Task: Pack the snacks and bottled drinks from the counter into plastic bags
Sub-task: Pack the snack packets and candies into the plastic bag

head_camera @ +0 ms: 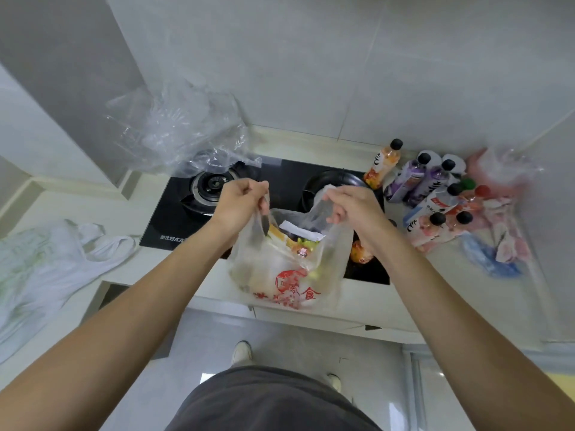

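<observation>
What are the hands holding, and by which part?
Left hand and right hand each grip one handle of the translucent red-printed plastic bag of snacks.

- Even, soft, fairly bright indoor light, with no hard shadows
- Wide-angle lens bends wall tiles [342,73] and bench [326,293] edges
- Pink bags [497,194] at right smeared with blur
- Faint glare on floor [205,376]

Single head-worn wide-angle view, looking steeply down and forward from above the person's own forearms. Black glass gas hob [280,181] sits centre frame, close below; white tiled wall [311,73] fills 12 o'clock; grey floor [280,337] and shoes at 6 o'clock. Edges bend outward, fisheye.
</observation>
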`<act>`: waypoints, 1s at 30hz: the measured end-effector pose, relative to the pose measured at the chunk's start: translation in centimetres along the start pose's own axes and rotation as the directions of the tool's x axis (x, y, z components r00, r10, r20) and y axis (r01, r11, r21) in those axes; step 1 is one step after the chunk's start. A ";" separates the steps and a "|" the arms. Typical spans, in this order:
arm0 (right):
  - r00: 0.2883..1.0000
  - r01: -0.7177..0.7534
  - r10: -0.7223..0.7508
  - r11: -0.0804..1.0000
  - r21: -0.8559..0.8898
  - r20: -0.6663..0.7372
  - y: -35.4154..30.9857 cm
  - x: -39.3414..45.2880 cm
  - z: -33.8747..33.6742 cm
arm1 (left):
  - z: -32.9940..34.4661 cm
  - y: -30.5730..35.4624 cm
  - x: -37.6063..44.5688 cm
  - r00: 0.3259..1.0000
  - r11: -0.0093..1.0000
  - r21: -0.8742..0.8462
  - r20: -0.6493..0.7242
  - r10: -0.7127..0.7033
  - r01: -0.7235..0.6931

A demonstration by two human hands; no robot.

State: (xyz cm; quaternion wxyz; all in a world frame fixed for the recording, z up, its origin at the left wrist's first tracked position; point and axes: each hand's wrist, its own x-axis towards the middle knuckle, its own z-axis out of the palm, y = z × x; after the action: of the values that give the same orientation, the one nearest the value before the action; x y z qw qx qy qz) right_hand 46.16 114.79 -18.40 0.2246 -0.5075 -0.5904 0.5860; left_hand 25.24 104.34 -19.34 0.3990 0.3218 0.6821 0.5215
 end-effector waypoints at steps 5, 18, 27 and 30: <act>0.983 0.157 -0.148 0.985 0.075 -0.109 -4.0 -2.3 -0.8 | 0.5 5.4 -0.4 0.992 0.991 -0.050 0.002 0.127 -0.126; 0.913 0.385 -0.357 0.915 0.122 -0.199 -9.9 -7.0 -1.7 | 0.1 12.5 -3.3 0.950 0.948 -0.074 -0.057 0.306 -0.310; 0.916 0.388 -0.369 0.915 0.113 -0.156 -12.3 -5.2 -2.4 | 0.2 14.1 -3.0 0.943 0.949 -0.043 -0.133 0.306 -0.314; 0.931 0.365 -0.355 0.920 0.143 -0.090 -13.9 -4.2 -2.8 | 0.9 15.5 -2.0 0.954 0.955 -0.061 -0.095 0.284 -0.290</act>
State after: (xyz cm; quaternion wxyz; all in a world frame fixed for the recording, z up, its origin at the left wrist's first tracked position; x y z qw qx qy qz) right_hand 45.50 115.26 -3.64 0.3860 -0.3893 -0.6182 0.5632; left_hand 27.37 106.87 -4.08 0.3014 0.3800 0.6245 0.6122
